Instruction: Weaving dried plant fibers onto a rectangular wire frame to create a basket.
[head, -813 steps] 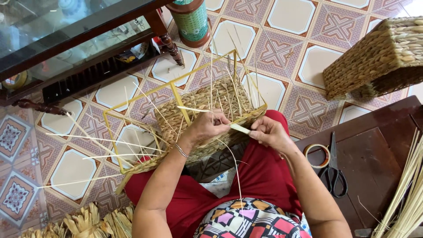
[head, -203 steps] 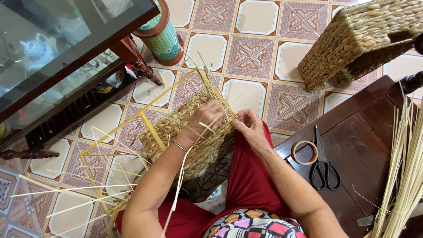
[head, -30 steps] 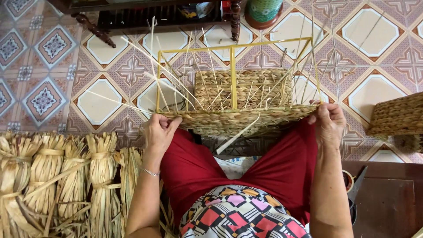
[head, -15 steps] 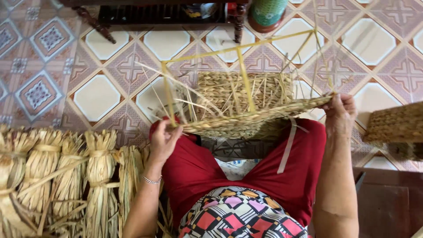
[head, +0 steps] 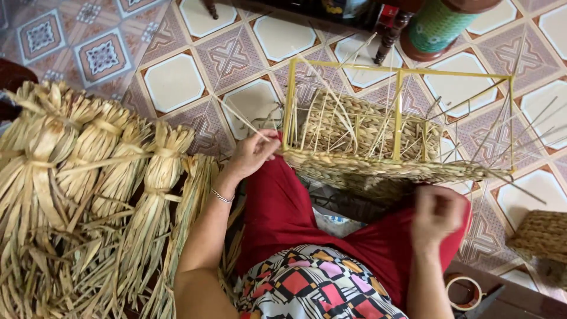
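Note:
A half-woven straw basket (head: 378, 147) on a yellow wire frame (head: 399, 73) rests on my red-clad lap, with loose straw ends sticking up and out. My left hand (head: 253, 155) grips the basket's left corner at the frame's upright. My right hand (head: 436, 214) hovers blurred just below the basket's near woven edge, fingers curled; whether it holds a strand I cannot tell.
Tied bundles of dried straw (head: 88, 177) lie on the left. A finished woven basket (head: 543, 236) sits at the right edge. A green-patterned round container (head: 440, 26) and dark furniture legs (head: 387, 35) stand beyond on the tiled floor. A tape roll (head: 463, 290) lies bottom right.
The view has swung right and closer. My right hand has left the basket's right corner and dropped below its near edge. The left hand stays on the left corner.

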